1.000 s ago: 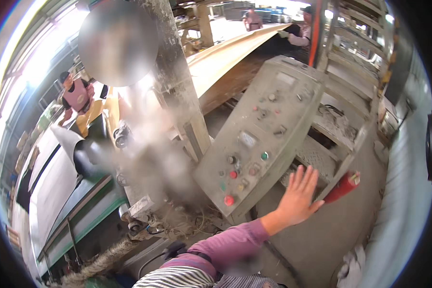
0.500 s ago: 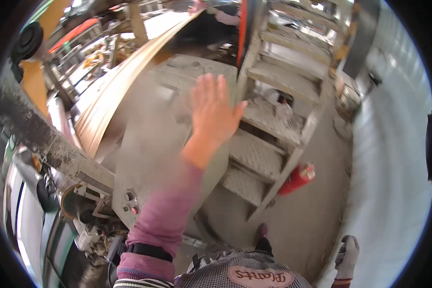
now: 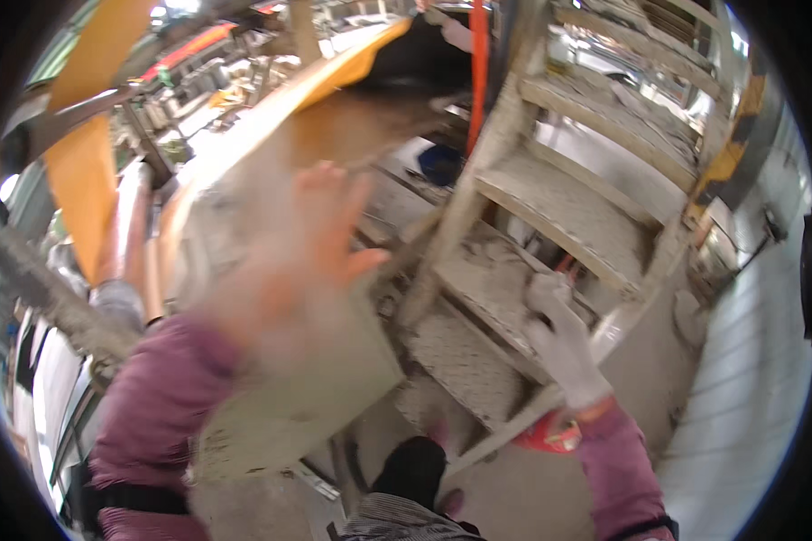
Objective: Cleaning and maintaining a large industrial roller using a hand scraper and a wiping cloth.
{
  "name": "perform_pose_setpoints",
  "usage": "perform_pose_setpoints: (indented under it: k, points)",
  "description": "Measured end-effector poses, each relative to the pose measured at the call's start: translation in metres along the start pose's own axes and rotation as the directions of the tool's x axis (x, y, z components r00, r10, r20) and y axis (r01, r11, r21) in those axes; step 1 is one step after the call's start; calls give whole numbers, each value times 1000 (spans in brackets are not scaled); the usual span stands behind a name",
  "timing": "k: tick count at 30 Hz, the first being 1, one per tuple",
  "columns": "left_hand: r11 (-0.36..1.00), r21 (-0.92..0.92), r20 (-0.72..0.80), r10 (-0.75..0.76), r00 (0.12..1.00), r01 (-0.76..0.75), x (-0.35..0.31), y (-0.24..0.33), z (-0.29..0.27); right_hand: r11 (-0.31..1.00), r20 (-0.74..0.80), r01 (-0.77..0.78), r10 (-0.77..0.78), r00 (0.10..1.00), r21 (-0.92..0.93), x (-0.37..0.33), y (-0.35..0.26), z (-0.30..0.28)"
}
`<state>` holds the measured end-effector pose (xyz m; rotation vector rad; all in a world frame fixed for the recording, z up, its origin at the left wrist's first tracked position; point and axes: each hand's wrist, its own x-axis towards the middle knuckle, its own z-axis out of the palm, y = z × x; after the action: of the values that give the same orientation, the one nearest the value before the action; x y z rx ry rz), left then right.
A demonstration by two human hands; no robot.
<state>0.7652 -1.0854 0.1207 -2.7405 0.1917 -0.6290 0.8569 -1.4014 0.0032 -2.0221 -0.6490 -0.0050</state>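
My bare left hand (image 3: 329, 230) is raised over the pale grey-green cabinet (image 3: 307, 406). It is smeared by motion, but its fingers and thumb look spread, with nothing seen in them. A pale glove covers my right hand (image 3: 564, 347), which reaches down to a dusty step (image 3: 487, 279) of the metal stairs. Its fingers curl at a small whitish bundle (image 3: 549, 293) near the step's right end. Glove and bundle blend together, so what the fingers hold cannot be made out.
The stairs' side rail (image 3: 505, 442) slants down to the concrete floor, with a red cylinder (image 3: 550, 433) beside it. A corrugated wall (image 3: 749, 361) rises at right. At left are a roller (image 3: 131, 225) and an orange-yellow sheet (image 3: 86, 198); an orange-red post (image 3: 478, 81) stands behind the stairs.
My right hand has come up from the lower right to the step. My left hand has shifted left and lower, still above the cabinet. The view has moved closer to the stairs.
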Motion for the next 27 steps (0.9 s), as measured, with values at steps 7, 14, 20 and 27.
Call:
perform_pose_setpoints:
  k: [7,14,20,27]
  points:
    - [944,-328,396,91,914,48,50,-3,-51,764,-48,167,-251,967,-623,195,65,-17]
    - [960,251,713,-272,646,126,112,-184,16,595,384,459,-258,887,-660,295,148,-2]
    - [683,-145,869,-257,422,716,110,-199,65,541,352,485,-336,874,-687,311,151,-7]
    - [398,-27,925,-338,174,917,126,-196,62,522,412,468,-229,882,-713,315,146,1]
